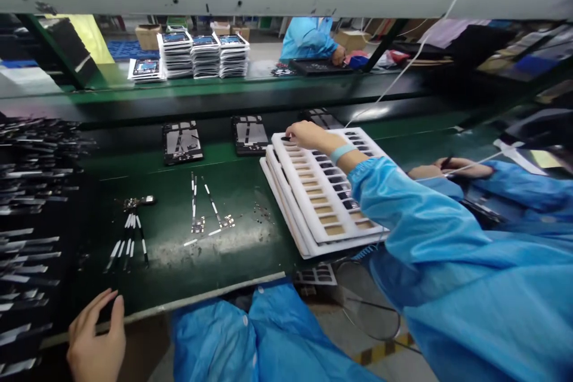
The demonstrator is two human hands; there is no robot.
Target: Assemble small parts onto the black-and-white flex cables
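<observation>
At the lower left of the frame, the left hand point(96, 340) is rested on the edge of the green surface point(233, 203), fingers spread and holding nothing. Near the centre, thin flex strips point(129, 239) are laid loose. Right of centre, the right hand point(307, 134) is set fingers-together on the far end of the stacked white trays point(322, 203).
</observation>
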